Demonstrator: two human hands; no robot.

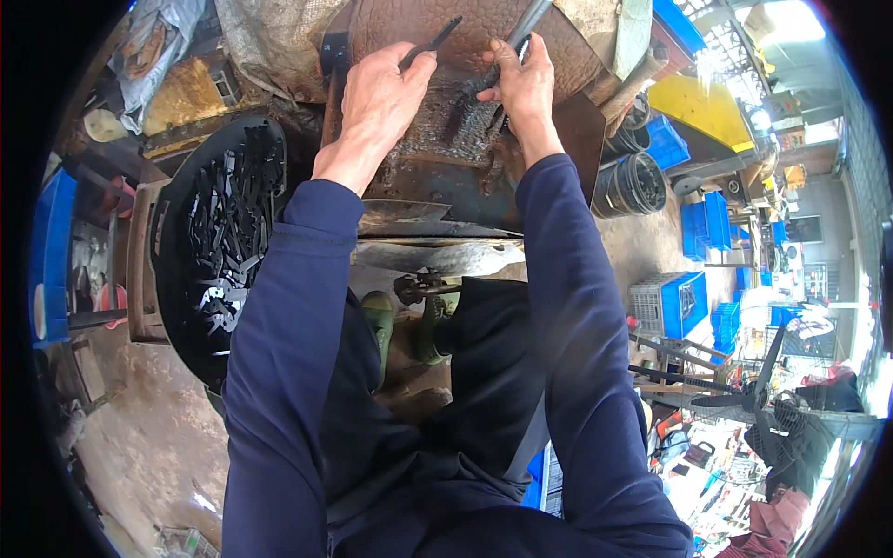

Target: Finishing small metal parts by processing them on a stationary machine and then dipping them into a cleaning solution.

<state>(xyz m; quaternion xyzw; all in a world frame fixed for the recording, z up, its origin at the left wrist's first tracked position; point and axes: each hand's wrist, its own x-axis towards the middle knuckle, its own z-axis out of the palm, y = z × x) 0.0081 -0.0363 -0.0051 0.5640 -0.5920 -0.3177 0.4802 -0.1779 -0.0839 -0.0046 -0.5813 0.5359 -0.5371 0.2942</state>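
Between the thumb and fingers of my left hand (383,98) is a thin, dark, flat metal strip (445,35), its tip pointing up and away to the right. My right hand (526,93) is closed around the lower end of a grey metal bar (530,20) that slants up to the far edge of the view. Both hands are over a brown, crusted work surface (400,30). A dark, gritty patch (465,121) lies below and between them. Some dark slivers show under my right palm, too shadowed to name.
To my left stands a black tub (167,270) holding many dark flat metal pieces (237,195). Black buckets (633,186) and blue crates (684,302) stand on the floor at right. A fan (753,395) is at lower right. A yellow panel (698,112) is beyond the buckets.
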